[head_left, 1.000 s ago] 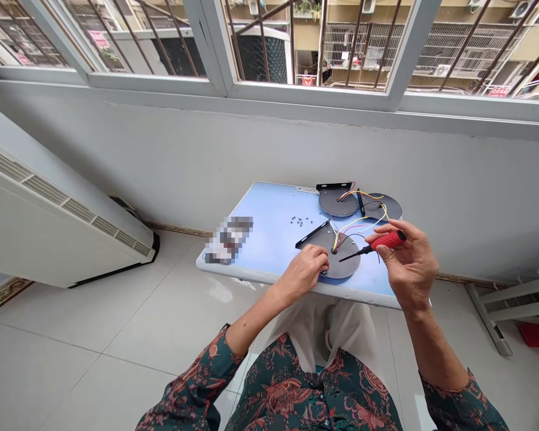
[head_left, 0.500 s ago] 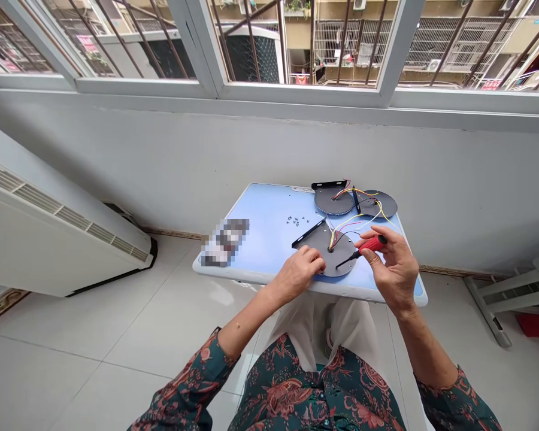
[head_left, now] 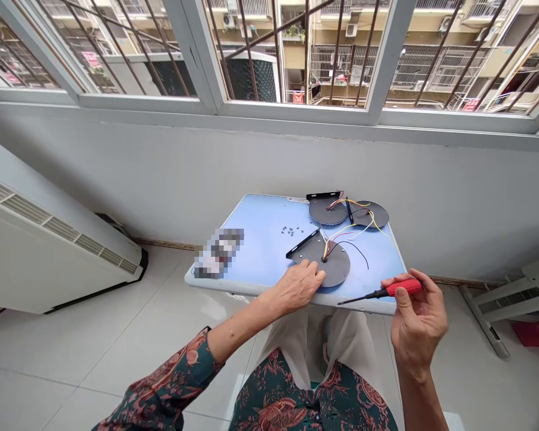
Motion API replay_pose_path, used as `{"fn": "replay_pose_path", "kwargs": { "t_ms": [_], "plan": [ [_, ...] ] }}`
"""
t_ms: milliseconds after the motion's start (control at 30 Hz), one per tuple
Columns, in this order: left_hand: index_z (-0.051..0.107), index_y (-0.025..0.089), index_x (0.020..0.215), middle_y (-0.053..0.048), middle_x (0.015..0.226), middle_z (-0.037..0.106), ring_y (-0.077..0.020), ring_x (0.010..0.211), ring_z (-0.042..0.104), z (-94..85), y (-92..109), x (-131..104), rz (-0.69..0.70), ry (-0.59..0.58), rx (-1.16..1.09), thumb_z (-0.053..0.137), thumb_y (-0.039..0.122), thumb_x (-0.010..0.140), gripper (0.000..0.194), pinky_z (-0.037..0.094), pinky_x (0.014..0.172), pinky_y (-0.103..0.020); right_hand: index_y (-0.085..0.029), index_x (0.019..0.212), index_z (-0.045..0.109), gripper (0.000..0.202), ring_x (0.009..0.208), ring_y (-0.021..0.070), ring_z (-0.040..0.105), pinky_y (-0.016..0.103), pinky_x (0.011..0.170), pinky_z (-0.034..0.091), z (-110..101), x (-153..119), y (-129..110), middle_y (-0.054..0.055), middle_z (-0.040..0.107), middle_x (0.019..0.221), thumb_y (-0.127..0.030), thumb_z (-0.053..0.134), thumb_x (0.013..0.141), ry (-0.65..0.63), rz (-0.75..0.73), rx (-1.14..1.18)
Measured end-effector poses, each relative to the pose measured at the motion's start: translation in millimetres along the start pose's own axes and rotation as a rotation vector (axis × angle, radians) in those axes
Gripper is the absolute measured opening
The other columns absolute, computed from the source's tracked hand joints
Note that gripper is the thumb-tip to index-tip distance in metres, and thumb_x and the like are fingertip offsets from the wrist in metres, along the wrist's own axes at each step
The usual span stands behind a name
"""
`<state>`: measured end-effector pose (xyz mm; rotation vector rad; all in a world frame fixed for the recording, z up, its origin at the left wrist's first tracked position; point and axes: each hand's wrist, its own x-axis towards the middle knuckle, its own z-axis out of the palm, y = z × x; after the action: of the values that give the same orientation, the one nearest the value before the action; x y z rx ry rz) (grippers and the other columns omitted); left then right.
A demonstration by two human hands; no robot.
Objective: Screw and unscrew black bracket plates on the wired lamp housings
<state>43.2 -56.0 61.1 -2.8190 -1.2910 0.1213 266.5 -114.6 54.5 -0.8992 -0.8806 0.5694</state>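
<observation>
A dark grey round metal plate [head_left: 336, 269] with a black bracket edge lies near the front of the small table. Red, yellow, white and black wires rise from its centre hole, and a few screws show on its face. My left hand [head_left: 300, 284] grips the plate's front left rim with curled fingers, which hide that part. Off the table's front right corner, my right hand [head_left: 418, 326] holds a red-handled screwdriver [head_left: 403, 288]. The screwdriver's black shaft points left, its tip near the table's front edge and apart from the plate.
Two similar wired plates, one left [head_left: 327, 212] and one right [head_left: 372, 214], lie at the table's back right. Loose small screws [head_left: 291, 231] are scattered mid-table. A blurred patch [head_left: 219, 254] covers something at the left. The pale blue table [head_left: 256, 239] stands before a white wall below windows.
My right hand has drawn the screwdriver away from the plate, to the right and towards me. My left hand stays at the plate's rim. The camera view has shifted slightly.
</observation>
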Motion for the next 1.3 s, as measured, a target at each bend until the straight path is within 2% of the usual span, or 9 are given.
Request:
{"fn": "replay_pose_path", "kwargs": {
  "t_ms": [100,267,433,533,700,833,1067,1133,1300],
  "plan": [
    [0.056,0.018,0.099,-0.013,0.098,0.062,-0.0275,0.087,0.059,0.1,2.2,1.5,-0.039,-0.006,-0.013,0.048,-0.002,0.086,0.025,0.048,0.067,-0.035,-0.021,0.117,0.068,0.037,0.077,0.0198,0.074,0.044,0.081,0.063,-0.9,8.4,13.7,0.002,0.071,0.094,-0.032,0.083,0.085,-0.037,0.155,0.014],
    [0.057,0.017,0.093,-0.013,0.085,0.064,-0.0261,0.081,0.064,10.4,10.6,5.8,-0.156,0.065,-0.006,0.045,0.000,0.088,0.022,0.048,0.064,-0.033,-0.022,0.117,0.065,0.036,0.083,0.0212,0.075,0.045,0.084,0.062,14.1,20.8,25.3,0.003,0.070,0.098,-0.032,0.081,0.086,-0.008,0.077,-0.008],
    [0.061,0.015,0.094,-0.014,0.084,0.070,-0.0244,0.074,0.069,13.7,10.5,8.1,-0.232,0.048,-0.064,0.041,0.020,0.103,0.023,0.049,0.063,-0.031,-0.021,0.117,0.065,0.036,0.080,0.0197,0.075,0.044,0.083,0.062,23.0,22.0,33.6,0.003,0.070,0.098,-0.032,0.080,0.086,0.008,0.082,0.017],
    [0.062,0.018,0.089,-0.010,0.082,0.071,-0.0235,0.074,0.069,8.5,-7.0,5.9,-0.231,0.069,-0.200,0.050,0.028,0.101,0.019,0.049,0.065,-0.031,-0.021,0.116,0.066,0.040,0.078,0.0201,0.075,0.044,0.084,0.061,18.2,21.6,38.5,0.003,0.070,0.096,-0.034,0.084,0.083,0.036,0.123,0.028],
    [0.063,0.021,0.081,-0.001,0.071,0.069,-0.0175,0.064,0.063,-4.5,-67.0,19.3,-0.342,0.226,-0.526,0.056,0.031,0.099,0.021,0.045,0.063,-0.027,-0.021,0.115,0.067,0.040,0.080,0.0195,0.074,0.043,0.085,0.060,9.5,25.8,36.7,0.002,0.070,0.095,-0.034,0.085,0.081,0.059,0.152,0.068],
    [0.068,0.019,0.090,-0.006,0.089,0.075,-0.0202,0.081,0.069,-0.2,-105.4,48.0,-0.580,0.333,-0.414,0.060,0.028,0.100,0.015,0.046,0.069,-0.028,-0.021,0.114,0.069,0.039,0.079,0.0193,0.075,0.041,0.084,0.061,13.1,29.8,31.3,0.001,0.070,0.095,-0.031,0.086,0.081,0.049,0.107,0.094],
    [0.073,0.020,0.103,-0.011,0.112,0.072,-0.0263,0.102,0.070,27.4,-116.7,66.7,-0.683,0.330,-0.300,0.062,0.023,0.098,0.012,0.050,0.076,-0.031,-0.022,0.117,0.067,0.032,0.083,0.0185,0.076,0.037,0.081,0.062,41.8,40.9,15.5,0.002,0.071,0.099,-0.025,0.080,0.087,-0.095,-0.079,-0.017],
    [0.072,0.020,0.107,-0.010,0.111,0.072,-0.0248,0.099,0.070,32.2,-115.0,59.8,-0.663,0.416,-0.341,0.063,0.021,0.098,0.013,0.051,0.078,-0.031,-0.023,0.119,0.066,0.031,0.085,0.0182,0.076,0.037,0.081,0.063,57.9,47.7,10.7,0.002,0.071,0.100,-0.023,0.077,0.089,-0.191,-0.150,-0.024],
    [0.070,0.020,0.098,-0.005,0.095,0.073,-0.0191,0.089,0.069,41.4,-94.3,28.3,-0.470,0.857,-0.606,0.061,0.013,0.097,0.012,0.055,0.084,-0.031,-0.026,0.121,0.065,0.031,0.087,0.0170,0.076,0.036,0.083,0.064,106.0,60.7,18.8,0.002,0.071,0.103,-0.020,0.073,0.092,-0.439,-0.293,-0.040]
  ]
}}
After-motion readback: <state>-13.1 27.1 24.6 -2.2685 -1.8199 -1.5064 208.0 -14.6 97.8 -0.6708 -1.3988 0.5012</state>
